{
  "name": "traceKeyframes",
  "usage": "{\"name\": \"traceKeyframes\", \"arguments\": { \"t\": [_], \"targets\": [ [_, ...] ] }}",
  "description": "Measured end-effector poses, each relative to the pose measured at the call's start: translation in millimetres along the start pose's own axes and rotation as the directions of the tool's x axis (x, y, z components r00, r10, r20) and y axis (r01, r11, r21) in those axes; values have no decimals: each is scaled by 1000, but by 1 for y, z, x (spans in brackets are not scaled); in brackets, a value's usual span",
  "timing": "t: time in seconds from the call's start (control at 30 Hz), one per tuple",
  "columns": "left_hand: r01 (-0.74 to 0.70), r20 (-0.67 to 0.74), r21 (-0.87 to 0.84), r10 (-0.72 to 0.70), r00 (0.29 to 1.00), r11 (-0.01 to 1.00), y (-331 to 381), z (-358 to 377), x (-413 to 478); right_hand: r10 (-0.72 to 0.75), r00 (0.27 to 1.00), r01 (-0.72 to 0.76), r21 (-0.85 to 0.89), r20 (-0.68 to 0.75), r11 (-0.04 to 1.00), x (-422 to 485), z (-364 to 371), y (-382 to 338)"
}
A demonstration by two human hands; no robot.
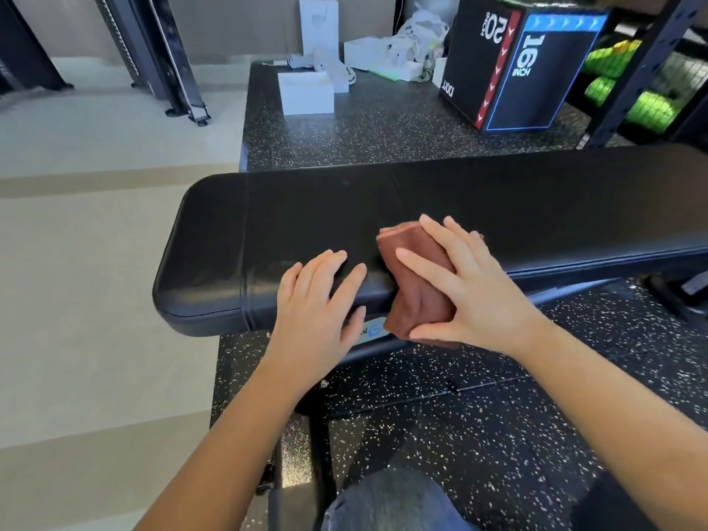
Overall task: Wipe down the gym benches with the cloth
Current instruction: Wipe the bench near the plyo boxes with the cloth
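Right hand [471, 300] fingers spread pressing cloth [413, 285] over bench [268, 224] near edge, left hand [318, 312] flat

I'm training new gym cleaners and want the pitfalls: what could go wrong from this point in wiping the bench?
1. The cloth hangs partly over the near edge of the bench, pinned only by the flat right hand; it may slip down to the floor.
2. The bare left hand rests on the bench top and could leave smudges there.
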State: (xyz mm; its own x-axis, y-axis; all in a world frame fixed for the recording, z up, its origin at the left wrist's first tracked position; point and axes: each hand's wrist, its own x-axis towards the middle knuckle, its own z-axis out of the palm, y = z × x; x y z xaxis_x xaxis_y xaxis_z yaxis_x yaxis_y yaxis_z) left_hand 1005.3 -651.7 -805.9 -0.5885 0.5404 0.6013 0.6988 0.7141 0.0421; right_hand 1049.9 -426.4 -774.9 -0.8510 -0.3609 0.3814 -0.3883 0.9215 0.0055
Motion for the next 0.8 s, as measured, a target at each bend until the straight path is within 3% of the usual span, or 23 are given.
{"name": "traceKeyframes", "arguments": {
  "t": [0.13, 0.3, 0.43, 0.57, 0.8],
  "targets": [
    [3, 12, -42, -3, 1000, 999, -8, -8, -4, -48, 997, 51, 59, -57, 997, 9, 10, -9],
    [98, 56, 30, -99, 993, 995, -35, -26, -22, -107, 984, 123, 110, -143, 986, 37, 27, -59],
    [110, 82, 70, -116, 990, 991, -49, -34, -33, -84, 991, 94, 101, -101, 990, 39, 19, -56],
    [125, 21, 81, -127, 992, 989, -52, -37, -41, -50, 992, 61, 94, -113, 994, 32, 14, -52],
    [186, -8, 128, -187, 982, 974, -80, -54, -65, -27, 983, 50, 121, -181, 991, 72, 34, -103]
  ]
}}
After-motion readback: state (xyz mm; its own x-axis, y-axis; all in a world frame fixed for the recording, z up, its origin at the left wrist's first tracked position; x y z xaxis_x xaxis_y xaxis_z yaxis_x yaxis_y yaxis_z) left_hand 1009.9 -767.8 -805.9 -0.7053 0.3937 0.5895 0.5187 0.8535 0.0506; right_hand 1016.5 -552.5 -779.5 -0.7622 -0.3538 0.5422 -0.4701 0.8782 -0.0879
